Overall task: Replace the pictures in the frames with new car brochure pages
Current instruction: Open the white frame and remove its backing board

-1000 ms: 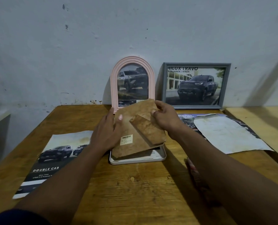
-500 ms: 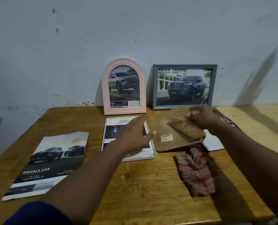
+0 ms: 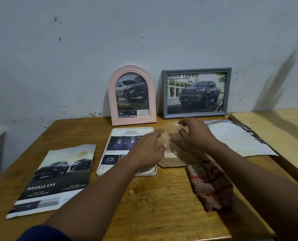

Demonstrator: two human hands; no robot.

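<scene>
A white frame (image 3: 103, 164) lies flat on the wooden table (image 3: 153, 209), with a "SAFETY" brochure page (image 3: 125, 141) showing in it. To its right a brown backing board (image 3: 177, 161) with a small label lies flat on the table. My left hand (image 3: 148, 152) hovers with fingers apart over the frame's right edge and the board's left edge. My right hand (image 3: 197, 134) rests over the board's far part, fingers spread. A pink arched frame (image 3: 112, 101) and a grey frame (image 3: 197, 69) lean on the wall, each holding a truck picture.
A "DOUBLE CAB" brochure page (image 3: 58, 176) lies at the left of the table. A red checked cloth (image 3: 212, 185) sits near the front right. A pale sheet (image 3: 237, 138) over another brochure lies at the right, beside a lighter second table (image 3: 275, 122).
My right hand carried the backing board off the white frame and laid it flat to the right. The "SAFETY" page became visible. My left hand let go and moved right.
</scene>
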